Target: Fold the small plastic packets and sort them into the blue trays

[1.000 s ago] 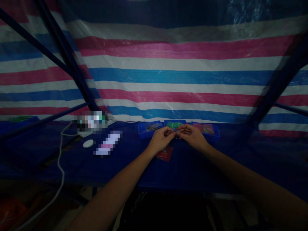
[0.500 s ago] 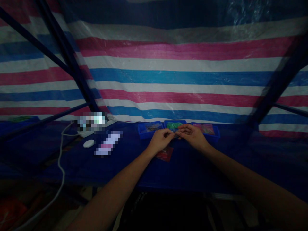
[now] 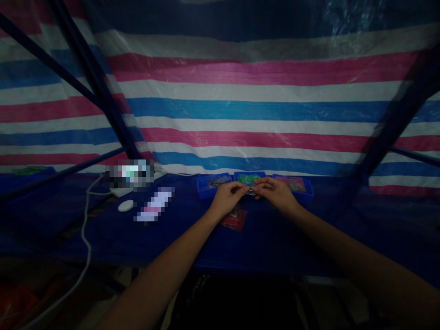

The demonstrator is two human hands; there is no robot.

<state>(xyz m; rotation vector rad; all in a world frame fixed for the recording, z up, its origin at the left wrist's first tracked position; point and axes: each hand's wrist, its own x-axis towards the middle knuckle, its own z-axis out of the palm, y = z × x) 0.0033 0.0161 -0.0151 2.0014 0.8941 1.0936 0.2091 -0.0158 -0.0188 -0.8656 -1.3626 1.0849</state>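
My left hand [image 3: 227,197] is closed in a pinch, thumb against fingers. My right hand [image 3: 275,193] faces it, thumb and fingertips pinched too. Between the fingertips is a small shiny silvery piece [image 3: 250,189], too small and dim to name, and both hands appear to grip it. Under the left wrist a flat red plastic packet [image 3: 235,221] lies on the blue table [image 3: 268,247]. Just behind the hands stand a left blue bin [image 3: 203,192] with small clear packets, a middle blue bin [image 3: 240,173] with green packets, and a right blue bin [image 3: 307,196] with red packets.
To the left lie a blurred-out bright phone-like slab [image 3: 154,206], a white round object [image 3: 126,206] and a white power strip [image 3: 120,189]. A white cable [image 3: 85,238] hangs over the table's left side. Blue metal posts [image 3: 117,123] and a striped sheet [image 3: 240,110] enclose the back.
Both hands stay almost in place, their fingers shifting slightly around the small shiny piece. A little more of the red packet shows beside the left wrist.
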